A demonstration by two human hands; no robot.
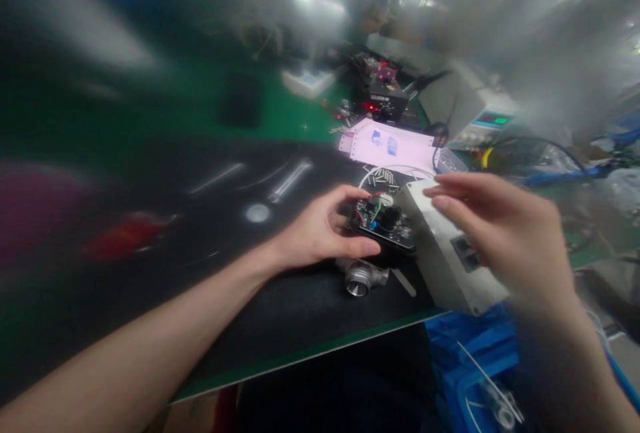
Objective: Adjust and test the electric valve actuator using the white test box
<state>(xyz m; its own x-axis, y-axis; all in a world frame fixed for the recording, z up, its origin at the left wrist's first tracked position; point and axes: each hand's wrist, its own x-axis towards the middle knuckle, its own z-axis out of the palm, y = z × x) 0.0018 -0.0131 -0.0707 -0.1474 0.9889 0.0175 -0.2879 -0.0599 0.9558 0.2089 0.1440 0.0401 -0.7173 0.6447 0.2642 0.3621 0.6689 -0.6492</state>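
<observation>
My left hand (327, 226) is wrapped round the edge of a black instrument housing (385, 219), its thumb along the front side. Exposed in the housing is a circuit board with red and green wires and a dark round part. Below it on the mat, a silver metal fitting (359, 279) turns its round opening toward me. My right hand (505, 226) hovers over a pale grey box (450, 253) just right of the housing. Its thumb and forefinger come together near the box's top edge; whatever lies between them is too blurred to make out.
A black mat (225, 219) covers the bench, with a wrench (291, 179) and a blurred red-handled tool (125, 236) on it. Behind are small metal pins (383, 178), pink papers (393, 143) and a power supply (493, 119) with a lit display. A blue bin (470, 346) stands below the bench edge.
</observation>
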